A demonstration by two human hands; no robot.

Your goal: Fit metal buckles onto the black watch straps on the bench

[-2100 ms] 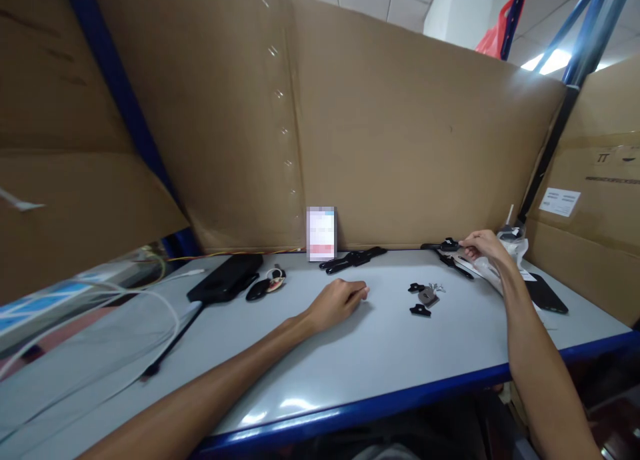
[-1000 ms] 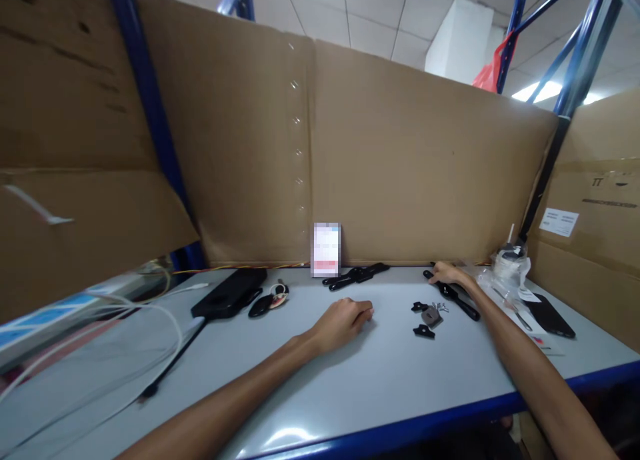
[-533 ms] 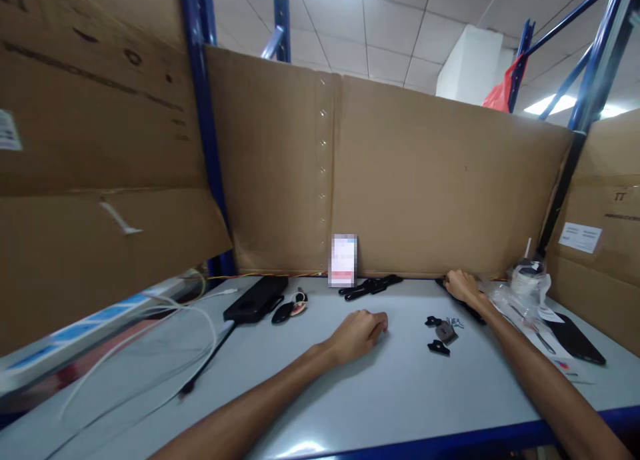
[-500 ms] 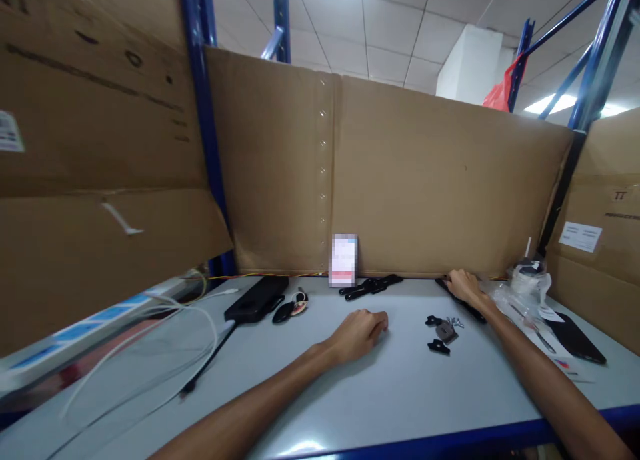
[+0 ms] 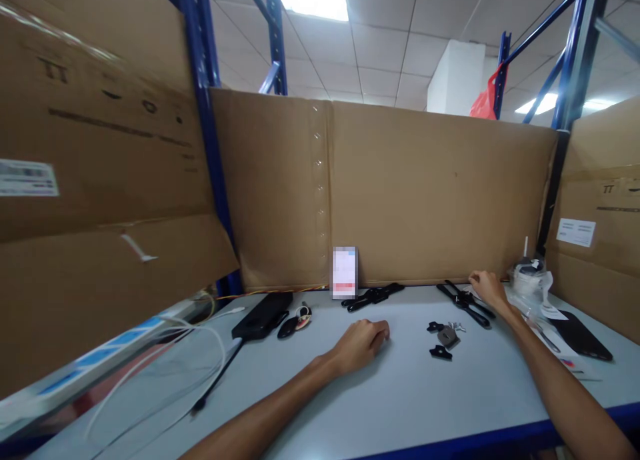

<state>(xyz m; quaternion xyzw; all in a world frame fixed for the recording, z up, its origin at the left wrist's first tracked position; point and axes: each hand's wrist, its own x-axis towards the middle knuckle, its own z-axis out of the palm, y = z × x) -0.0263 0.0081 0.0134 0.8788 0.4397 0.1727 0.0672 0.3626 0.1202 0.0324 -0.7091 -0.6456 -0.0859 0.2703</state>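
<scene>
**Grey tabletop (image 5: 400, 407): crossed black pieces (image 5: 463, 302) uncovered**

Seen remotely, my right hand (image 5: 488, 290) has shifted off them, fingers curled, grip unclear to me; apparently set down, they lie at two o'clock from my left hand (image 5: 359, 345), loosely curled, contents hidden.

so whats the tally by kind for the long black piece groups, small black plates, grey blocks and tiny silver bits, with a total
long black piece groups: 2, one at the back middle, one beside the right hand
small black plates: 2
grey block: 1
tiny silver bits: too small to count, left out
total counted: 5
</scene>
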